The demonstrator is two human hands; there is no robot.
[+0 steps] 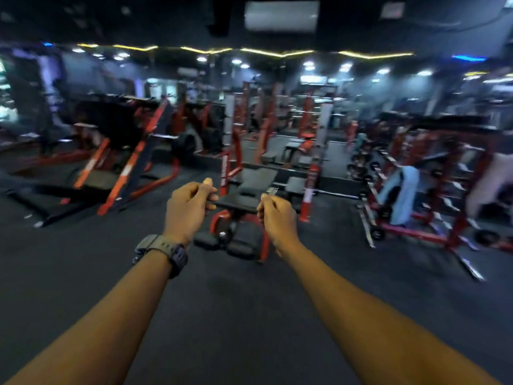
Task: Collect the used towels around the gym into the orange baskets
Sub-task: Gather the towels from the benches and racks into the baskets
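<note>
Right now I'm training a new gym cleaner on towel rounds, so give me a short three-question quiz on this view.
1. True or false: the light blue towel hangs on the red dumbbell rack to the person's right.
2. Which wrist wears the dark wristwatch? A) left B) right
3. Fill in: the left hand and right hand carry ___ towels.

Key: 1 true; 2 A; 3 no. Both hands are curled; the right hand's grip may pinch something small, too blurred to name. No orange basket is in view.
</note>
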